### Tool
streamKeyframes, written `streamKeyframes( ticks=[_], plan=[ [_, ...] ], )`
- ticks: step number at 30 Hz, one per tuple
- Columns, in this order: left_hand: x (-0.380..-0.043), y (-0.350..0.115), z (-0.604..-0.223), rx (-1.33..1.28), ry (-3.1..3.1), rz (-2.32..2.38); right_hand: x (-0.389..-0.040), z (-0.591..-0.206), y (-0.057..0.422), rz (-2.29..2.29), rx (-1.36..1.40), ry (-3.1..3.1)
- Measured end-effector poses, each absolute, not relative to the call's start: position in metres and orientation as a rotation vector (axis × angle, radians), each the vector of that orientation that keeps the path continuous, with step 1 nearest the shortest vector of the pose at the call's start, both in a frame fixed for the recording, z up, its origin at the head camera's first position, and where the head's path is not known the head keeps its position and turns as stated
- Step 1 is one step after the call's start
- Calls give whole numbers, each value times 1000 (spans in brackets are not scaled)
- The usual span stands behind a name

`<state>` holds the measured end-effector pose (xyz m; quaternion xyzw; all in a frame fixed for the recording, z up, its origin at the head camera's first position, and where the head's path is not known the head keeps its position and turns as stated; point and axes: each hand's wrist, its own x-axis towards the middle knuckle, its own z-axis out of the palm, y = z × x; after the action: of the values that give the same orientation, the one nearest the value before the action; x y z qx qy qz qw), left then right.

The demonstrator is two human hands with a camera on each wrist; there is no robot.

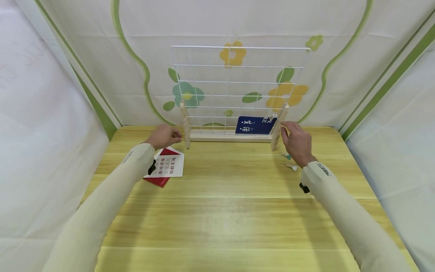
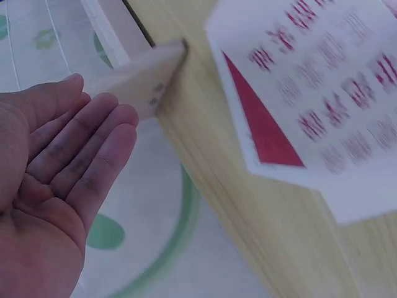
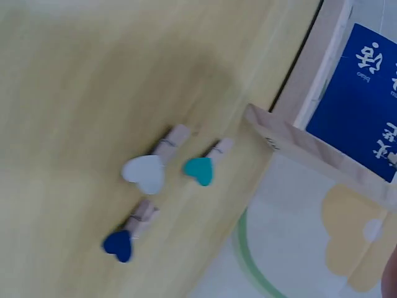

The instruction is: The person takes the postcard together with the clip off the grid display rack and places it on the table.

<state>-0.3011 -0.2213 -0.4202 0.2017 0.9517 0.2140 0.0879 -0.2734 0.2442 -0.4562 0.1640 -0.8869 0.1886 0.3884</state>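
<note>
A white wire grid rack (image 1: 217,96) on wooden feet stands at the back of the table. Beside its left post (image 1: 185,126) is my left hand (image 1: 163,136), with loosely bent fingers and nothing held; the left wrist view shows the palm (image 2: 46,220). My right hand (image 1: 299,143) is by the right post (image 1: 279,130), thumb and forefinger apart; whether they touch the wood is unclear. A dark blue card (image 1: 255,125) with white characters hangs low on the grid's right side, a small clip (image 1: 273,116) at its top corner. In the right wrist view, only a fingertip (image 3: 391,279) shows.
White paper cards with red characters (image 1: 171,166) lie over a red one (image 1: 158,181) below my left hand. Near my right hand lie small clothespins with white (image 3: 146,172), teal (image 3: 200,169) and navy (image 3: 119,245) hearts. Patterned white cloth (image 1: 231,22) encloses the table.
</note>
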Motion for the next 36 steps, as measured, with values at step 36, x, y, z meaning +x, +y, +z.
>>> streamKeyframes(
  ticks=[36],
  plan=[
    [-337,-55,-403,439,2792,843,-314,-415,213,409,242,-2675]
  ],
)
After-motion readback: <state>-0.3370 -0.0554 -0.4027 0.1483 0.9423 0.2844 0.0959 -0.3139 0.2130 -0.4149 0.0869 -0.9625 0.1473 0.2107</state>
